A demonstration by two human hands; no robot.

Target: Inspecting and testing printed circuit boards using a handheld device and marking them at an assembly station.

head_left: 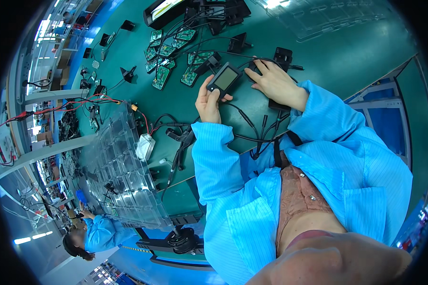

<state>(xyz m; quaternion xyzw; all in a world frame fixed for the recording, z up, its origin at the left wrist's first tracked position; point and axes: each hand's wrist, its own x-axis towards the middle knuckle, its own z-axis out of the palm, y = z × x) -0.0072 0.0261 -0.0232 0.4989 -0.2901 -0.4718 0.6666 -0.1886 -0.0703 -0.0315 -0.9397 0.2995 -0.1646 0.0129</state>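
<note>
Display unit (225,80) | in left hand (208,103) | right hand (277,84) beside, grasp unclear

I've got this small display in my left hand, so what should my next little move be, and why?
Perhaps bring your right hand across to steady the free side of the display: only your left hand seems to hold it, and the right is close beside it.

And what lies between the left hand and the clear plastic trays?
In the head view, black cabled parts and a small white box lie between the left hand and the clear plastic trays.
</note>
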